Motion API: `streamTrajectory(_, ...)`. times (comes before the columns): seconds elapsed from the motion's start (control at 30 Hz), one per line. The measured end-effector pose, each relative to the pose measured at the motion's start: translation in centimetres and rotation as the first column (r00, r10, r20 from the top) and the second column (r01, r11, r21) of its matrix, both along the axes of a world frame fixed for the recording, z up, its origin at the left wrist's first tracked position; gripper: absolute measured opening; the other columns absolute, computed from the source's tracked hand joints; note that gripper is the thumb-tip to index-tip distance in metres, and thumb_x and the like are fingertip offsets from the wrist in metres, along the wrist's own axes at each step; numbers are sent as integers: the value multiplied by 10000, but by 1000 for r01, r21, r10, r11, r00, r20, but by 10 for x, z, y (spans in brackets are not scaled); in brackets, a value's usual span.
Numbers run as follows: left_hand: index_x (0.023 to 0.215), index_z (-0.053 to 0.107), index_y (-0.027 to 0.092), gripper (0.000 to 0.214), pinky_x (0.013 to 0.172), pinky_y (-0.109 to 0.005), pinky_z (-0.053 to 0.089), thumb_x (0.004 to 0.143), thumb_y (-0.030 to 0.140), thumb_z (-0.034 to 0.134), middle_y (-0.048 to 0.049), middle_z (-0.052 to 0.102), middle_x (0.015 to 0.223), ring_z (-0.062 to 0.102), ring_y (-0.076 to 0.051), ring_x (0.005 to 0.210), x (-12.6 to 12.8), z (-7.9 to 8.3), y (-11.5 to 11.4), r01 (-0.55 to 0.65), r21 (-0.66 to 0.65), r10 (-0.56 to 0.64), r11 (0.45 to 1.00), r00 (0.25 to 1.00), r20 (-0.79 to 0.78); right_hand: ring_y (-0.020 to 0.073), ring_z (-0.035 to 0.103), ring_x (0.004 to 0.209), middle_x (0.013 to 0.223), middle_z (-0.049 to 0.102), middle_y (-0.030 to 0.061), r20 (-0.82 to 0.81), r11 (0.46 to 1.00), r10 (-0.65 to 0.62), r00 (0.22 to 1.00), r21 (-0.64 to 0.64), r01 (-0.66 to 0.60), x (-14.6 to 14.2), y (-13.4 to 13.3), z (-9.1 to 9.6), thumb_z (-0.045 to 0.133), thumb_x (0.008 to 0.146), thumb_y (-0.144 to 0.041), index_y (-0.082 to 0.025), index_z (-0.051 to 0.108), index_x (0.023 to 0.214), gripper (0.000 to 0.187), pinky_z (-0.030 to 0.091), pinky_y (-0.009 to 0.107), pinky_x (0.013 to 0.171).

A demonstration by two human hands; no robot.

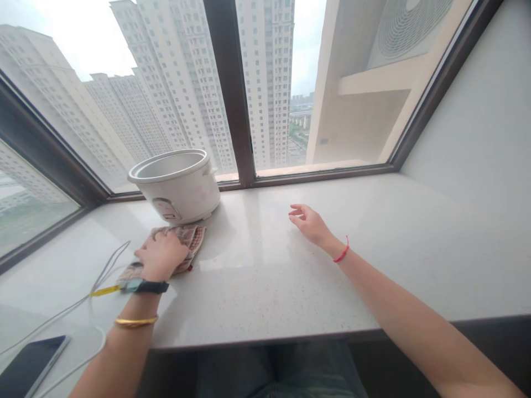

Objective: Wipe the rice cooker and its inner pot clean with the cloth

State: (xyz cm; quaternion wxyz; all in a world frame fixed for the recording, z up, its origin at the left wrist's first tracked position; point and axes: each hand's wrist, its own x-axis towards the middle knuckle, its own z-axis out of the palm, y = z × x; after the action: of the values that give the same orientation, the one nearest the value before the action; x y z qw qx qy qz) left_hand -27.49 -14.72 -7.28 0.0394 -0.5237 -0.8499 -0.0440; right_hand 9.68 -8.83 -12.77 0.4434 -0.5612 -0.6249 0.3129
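My left hand [164,255] lies over a folded patterned cloth [194,239] on the white sill, its fingers bent onto the fabric and gripping it. Part of the cloth is hidden under my palm. Just beyond it stands a white rice cooker [185,193], lidless, with a faint pink print and a small control panel on its front. My right hand [310,224] hovers above or rests lightly on the sill to the right; which one I cannot tell. Its fingers are loosely curved and apart, with nothing in them.
A pale cable [102,329] with a yellow tie [104,291] runs along the left side. At the lower left lies a dark-screened phone [31,365]. Brown window frames [243,110] border the back of the sill [265,287], and a white wall [477,138] closes the right.
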Motion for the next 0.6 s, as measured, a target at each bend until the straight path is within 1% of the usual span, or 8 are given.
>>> streamTrajectory(0.1,1253,656,166,450,985,-589,446,879,367,509,-228,639,1310,580,-449,1220,26,1,13,217,124,-217,968,976,-17,187,691,887,1124,734,99,24,999,-4,1000,33,3,4,14,0,645,844,-278,-181,661,1219,387,534,296,738)
streamTrajectory(0.17,1187,697,190,415,936,-499,488,841,375,565,-188,695,1236,636,-413,1140,38,-1,27,303,214,-322,929,945,58,189,689,846,1062,747,89,33,999,-24,999,50,22,8,24,0,673,815,-279,-188,695,1152,350,530,303,730)
streamTrajectory(0.23,1042,740,189,327,889,-422,504,828,379,582,-154,746,1119,678,-366,1058,44,-7,40,340,369,-418,865,894,158,194,687,825,1020,753,88,23,995,-69,997,69,67,14,30,-3,664,808,-276,-186,716,1086,297,530,324,748)
streamTrajectory(0.27,981,744,188,302,872,-385,505,849,383,555,-134,762,1065,692,-333,1023,45,-11,44,341,448,-462,827,866,194,199,688,827,1007,754,90,13,992,-98,995,83,97,18,31,-5,650,810,-276,-182,723,1055,272,531,339,769)
streamTrajectory(0.33,926,737,187,331,844,-330,501,902,390,476,-97,776,995,706,-269,962,43,-21,49,330,569,-523,753,825,214,211,691,842,968,756,92,-20,982,-149,989,112,150,25,29,-10,624,812,-283,-174,730,997,239,529,369,821)
streamTrajectory(0.4,917,734,187,348,814,-303,496,915,400,459,-73,779,938,710,-234,897,38,-31,47,322,626,-554,710,804,215,218,696,839,907,756,88,-63,973,-180,982,135,187,31,25,-13,606,812,-307,-168,730,937,225,528,384,846)
streamTrajectory(0.5,851,734,191,301,746,-296,485,881,409,528,-46,759,790,692,-217,765,30,-40,44,247,685,-560,685,780,278,214,698,774,825,746,86,-135,960,-213,968,157,233,37,20,-14,576,823,-369,-158,722,897,267,540,376,802)
streamTrajectory(0.6,815,731,191,289,731,-299,484,875,399,541,-41,743,738,675,-211,711,26,-42,44,171,688,-523,706,780,343,209,692,725,778,735,81,-181,947,-238,954,176,270,40,18,-11,587,814,-422,-152,718,890,309,541,369,767)
